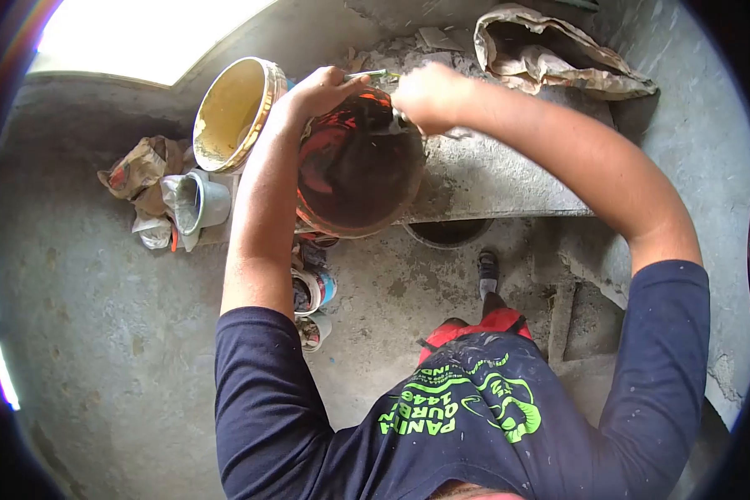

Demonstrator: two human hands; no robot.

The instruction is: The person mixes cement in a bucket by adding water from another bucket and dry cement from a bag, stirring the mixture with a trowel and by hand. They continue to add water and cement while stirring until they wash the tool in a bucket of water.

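A bucket with a dark, wet-looking inside and red-orange patches on its wall (310, 171) stands in front of me on the ledge, its mouth facing up at me. Over its far left rim, my left hand (325, 90) is closed, fingers on a thin pale green strip-like tool (378, 74). At the far right rim my right hand (429, 96) is curled shut and somewhat smeared by motion. Whatever its fingers hold is hidden. The tool spans the gap between both hands, above the bucket's far edge.
A yellowish bucket (268, 104) sits left of my left forearm, beside a small white pail (216, 202) and crumpled bags (146, 171). An open paper sack (529, 79) and rubble (408, 54) lie on the concrete ledge (492, 179). Below are a dark basin (448, 235) and small pots (315, 329).
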